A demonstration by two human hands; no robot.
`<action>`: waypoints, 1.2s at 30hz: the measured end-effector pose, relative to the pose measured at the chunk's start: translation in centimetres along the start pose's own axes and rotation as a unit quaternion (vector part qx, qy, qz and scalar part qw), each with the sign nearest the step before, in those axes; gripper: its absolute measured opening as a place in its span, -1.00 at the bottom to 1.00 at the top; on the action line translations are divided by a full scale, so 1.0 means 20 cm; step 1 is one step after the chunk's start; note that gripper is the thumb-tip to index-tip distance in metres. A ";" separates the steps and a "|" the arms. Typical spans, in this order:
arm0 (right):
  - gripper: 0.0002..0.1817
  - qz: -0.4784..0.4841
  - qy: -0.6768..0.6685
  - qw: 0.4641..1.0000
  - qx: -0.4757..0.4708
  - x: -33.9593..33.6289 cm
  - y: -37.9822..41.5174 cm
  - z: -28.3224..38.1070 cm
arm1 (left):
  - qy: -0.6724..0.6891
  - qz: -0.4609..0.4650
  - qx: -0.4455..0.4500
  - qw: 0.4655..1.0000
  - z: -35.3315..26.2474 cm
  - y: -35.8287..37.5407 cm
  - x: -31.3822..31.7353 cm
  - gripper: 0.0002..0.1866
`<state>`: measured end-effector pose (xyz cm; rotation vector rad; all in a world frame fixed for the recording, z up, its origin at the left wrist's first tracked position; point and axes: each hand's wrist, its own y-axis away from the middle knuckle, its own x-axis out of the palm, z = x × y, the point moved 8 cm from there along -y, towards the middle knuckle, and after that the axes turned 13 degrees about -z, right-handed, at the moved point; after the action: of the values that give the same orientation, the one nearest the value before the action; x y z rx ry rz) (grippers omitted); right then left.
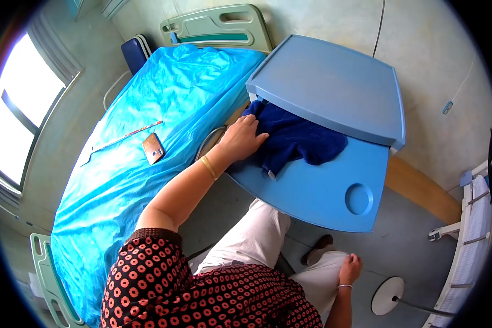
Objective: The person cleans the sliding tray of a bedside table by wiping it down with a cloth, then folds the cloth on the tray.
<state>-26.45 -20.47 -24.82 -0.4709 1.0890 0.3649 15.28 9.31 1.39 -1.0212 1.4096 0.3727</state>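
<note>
A dark blue cloth (295,136) lies crumpled on the pull-out blue tray (322,191) of a bedside cabinet, partly under the cabinet's raised top (333,82). My left hand (243,138) rests at the cloth's left edge, palm down. Its thumb points away from the fingers, and the fingertips touch the fabric. By my knee, my right hand (351,269) sits on the light trousers (318,276) with its fingers curled in; nothing shows in it. A small pale tag (271,174) pokes out at the cloth's lower corner.
Left of me stands a bed with a bright blue cover (126,180). A phone (153,148) and a thin stick (127,135) lie on it. A round white base with a pole (388,296) stands lower right, near another bed's white rail (464,246). The tray has a round recess (358,199).
</note>
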 end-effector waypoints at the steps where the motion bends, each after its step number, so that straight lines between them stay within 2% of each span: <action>1: -0.70 0.015 -0.005 1.000 0.006 0.00 -0.01 0.01 | -0.001 0.002 0.000 1.000 0.00 -0.01 0.01 -0.41; 4: -0.71 0.017 -0.005 1.000 -0.002 0.01 0.00 0.01 | -0.021 -0.009 0.011 1.000 0.02 -0.05 0.02 -0.34; 6: -0.74 -0.006 -0.004 1.000 -0.012 -0.01 -0.02 0.01 | -0.026 0.009 -0.037 0.999 0.08 -0.14 0.06 -0.27; 8: -0.68 0.026 0.010 1.000 0.008 0.01 -0.01 0.00 | -0.021 -0.005 -0.052 0.998 0.14 -0.23 0.13 -0.24; 11: -0.68 0.023 0.003 1.000 0.008 -0.01 -0.01 0.03 | -0.020 -0.018 -0.075 0.997 0.18 -0.31 0.14 -0.20; 13: -0.68 0.029 0.008 0.999 0.011 -0.01 -0.02 0.04 | -0.018 0.032 -0.126 0.991 0.18 -0.32 0.14 -0.19; 15: -0.68 0.032 0.010 0.999 0.010 -0.01 -0.02 0.05 | -0.025 0.016 -0.114 0.993 0.19 -0.31 0.13 -0.20; 18: -0.68 0.028 0.014 1.000 0.003 -0.01 -0.02 0.03 | -0.034 0.051 -0.113 0.992 0.16 -0.25 0.10 -0.26; 20: -0.68 0.019 0.009 1.000 0.009 0.00 0.00 0.01 | -0.034 0.089 -0.080 0.992 0.15 -0.15 0.07 -0.29; 23: -0.69 0.014 0.008 0.999 0.030 0.00 0.00 0.00 | -0.046 0.097 -0.060 0.992 0.14 -0.02 0.04 -0.32; 24: -0.69 0.017 0.008 0.999 0.031 -0.01 0.01 0.00 | -0.058 0.073 -0.027 0.995 0.15 -0.02 0.07 -0.28; 28: -0.71 0.035 0.020 0.999 0.012 -0.01 -0.03 0.06 | -0.043 0.040 -0.036 0.998 0.19 -0.12 0.14 -0.30; 30: -0.71 0.039 0.037 0.999 0.007 0.00 -0.04 0.06 | -0.052 0.052 -0.057 0.996 0.19 -0.19 0.14 -0.31; 33: -0.71 0.036 0.037 0.999 0.009 0.00 -0.01 0.05 | -0.077 0.068 -0.040 0.994 0.13 -0.28 0.13 -0.31; 34: -0.71 0.038 0.030 0.999 0.018 -0.01 -0.02 0.05 | -0.063 0.073 -0.102 0.990 0.19 -0.31 0.19 -0.33; 36: -0.71 0.040 0.029 0.998 0.027 -0.04 -0.02 0.07 | -0.031 0.062 -0.118 0.991 0.19 -0.29 0.19 -0.33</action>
<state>-25.59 -20.19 -23.50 -0.3924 1.1736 0.3940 22.83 7.74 -0.68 -1.1052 1.3996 0.6683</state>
